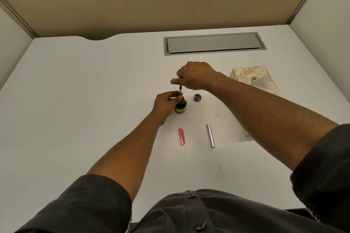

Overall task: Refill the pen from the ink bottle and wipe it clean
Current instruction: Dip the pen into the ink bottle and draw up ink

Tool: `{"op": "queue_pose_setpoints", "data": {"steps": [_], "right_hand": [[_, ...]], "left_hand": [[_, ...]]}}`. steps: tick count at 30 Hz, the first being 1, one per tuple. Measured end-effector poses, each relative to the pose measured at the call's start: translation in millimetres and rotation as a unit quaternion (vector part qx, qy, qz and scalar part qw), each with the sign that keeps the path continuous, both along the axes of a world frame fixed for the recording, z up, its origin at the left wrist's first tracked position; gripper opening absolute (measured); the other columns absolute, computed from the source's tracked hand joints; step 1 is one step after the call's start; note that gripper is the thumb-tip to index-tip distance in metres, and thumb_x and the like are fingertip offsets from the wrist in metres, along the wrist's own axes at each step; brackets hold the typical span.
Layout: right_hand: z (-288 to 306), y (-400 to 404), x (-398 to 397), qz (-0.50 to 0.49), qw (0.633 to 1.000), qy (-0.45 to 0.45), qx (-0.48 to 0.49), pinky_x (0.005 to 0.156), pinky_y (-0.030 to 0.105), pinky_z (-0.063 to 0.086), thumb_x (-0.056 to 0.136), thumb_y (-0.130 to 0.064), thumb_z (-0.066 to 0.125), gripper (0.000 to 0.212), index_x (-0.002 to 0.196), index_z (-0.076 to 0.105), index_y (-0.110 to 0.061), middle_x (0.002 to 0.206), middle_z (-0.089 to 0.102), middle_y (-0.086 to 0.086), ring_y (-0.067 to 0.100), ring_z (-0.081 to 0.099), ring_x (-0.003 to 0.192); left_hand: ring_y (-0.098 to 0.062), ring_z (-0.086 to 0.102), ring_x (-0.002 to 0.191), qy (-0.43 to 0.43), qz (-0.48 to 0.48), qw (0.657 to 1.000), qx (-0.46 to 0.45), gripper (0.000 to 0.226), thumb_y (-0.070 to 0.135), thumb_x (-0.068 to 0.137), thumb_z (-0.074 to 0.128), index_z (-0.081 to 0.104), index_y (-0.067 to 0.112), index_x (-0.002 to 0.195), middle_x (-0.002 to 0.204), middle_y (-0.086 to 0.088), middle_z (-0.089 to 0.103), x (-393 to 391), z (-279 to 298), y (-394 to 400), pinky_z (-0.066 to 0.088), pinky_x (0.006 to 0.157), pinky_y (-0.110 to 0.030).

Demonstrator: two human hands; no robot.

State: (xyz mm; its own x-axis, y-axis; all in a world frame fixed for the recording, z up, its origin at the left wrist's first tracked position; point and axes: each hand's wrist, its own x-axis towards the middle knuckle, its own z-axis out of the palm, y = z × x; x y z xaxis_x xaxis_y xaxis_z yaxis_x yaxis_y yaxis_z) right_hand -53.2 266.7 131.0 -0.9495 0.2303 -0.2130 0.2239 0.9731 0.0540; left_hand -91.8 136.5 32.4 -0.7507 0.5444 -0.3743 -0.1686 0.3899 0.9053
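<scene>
A small dark ink bottle (181,107) with a yellow label stands uncapped mid-table. My left hand (166,103) grips it from the left side. A thin pen inner part (180,90) stands upright with its lower end in the bottle's mouth. My right hand (193,76) pinches its red top end from above. The bottle's purple cap (197,97) lies just right of the bottle. A pink pen cap (181,136) and a silver pen barrel (210,135) lie nearer to me.
A patterned cream tissue box (246,74) with a tissue sticking out stands at the right, partly behind my right forearm. A grey cable hatch (214,43) is set into the white table (75,100) at the back. Beige partition walls surround the desk.
</scene>
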Motion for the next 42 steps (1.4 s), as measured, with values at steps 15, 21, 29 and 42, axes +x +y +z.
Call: {"op": "queue_pose_setpoints", "data": {"steps": [15, 21, 29, 42], "right_hand": [[-0.4, 0.1, -1.4, 0.007, 1.0, -0.012, -0.013, 0.071, 0.035, 0.047, 0.101, -0.046, 0.037, 0.041, 0.103, 0.062, -0.014, 0.094, 0.059, 0.002, 0.018, 0.055, 0.083], [3.3, 2.5, -0.1, 0.0, 1.0, -0.003, -0.006, 0.069, 0.034, 0.045, 0.095, -0.058, 0.041, 0.042, 0.094, 0.052, -0.017, 0.083, 0.051, 0.0, 0.018, 0.053, 0.08], [5.8, 4.3, 1.2, 0.017, 0.998, 0.0, -0.062, 0.07, 0.032, 0.046, 0.097, -0.026, 0.052, 0.014, 0.106, 0.057, -0.016, 0.094, 0.057, 0.0, 0.017, 0.054, 0.082], [8.7, -0.4, -1.7, 0.004, 1.0, -0.016, -0.01, 0.07, 0.034, 0.044, 0.096, -0.056, 0.042, 0.039, 0.093, 0.053, -0.018, 0.088, 0.053, 0.0, 0.018, 0.053, 0.083]], "left_hand": [[-0.015, 0.059, 0.099, -0.004, 0.009, 1.0, 0.005, 0.028, 0.017, 0.088, 0.067, 0.069, 0.013, 0.115, 0.117, -0.007, 0.068, 1.7, 1.4, 0.3, 0.044, 0.077, -0.021], [-0.014, 0.059, 0.098, -0.01, 0.011, 1.0, 0.003, 0.029, 0.018, 0.088, 0.068, 0.069, 0.013, 0.116, 0.116, -0.006, 0.069, 1.3, 0.9, -0.2, 0.046, 0.077, -0.02], [-0.015, 0.058, 0.1, -0.005, 0.01, 1.0, -0.003, 0.027, 0.017, 0.088, 0.067, 0.069, 0.013, 0.115, 0.118, -0.005, 0.068, 1.8, 1.8, 0.5, 0.045, 0.08, -0.023], [-0.016, 0.059, 0.102, -0.008, 0.013, 1.0, -0.005, 0.029, 0.018, 0.088, 0.068, 0.069, 0.013, 0.117, 0.118, -0.005, 0.068, 2.1, 2.8, -0.3, 0.044, 0.077, -0.022]]}}
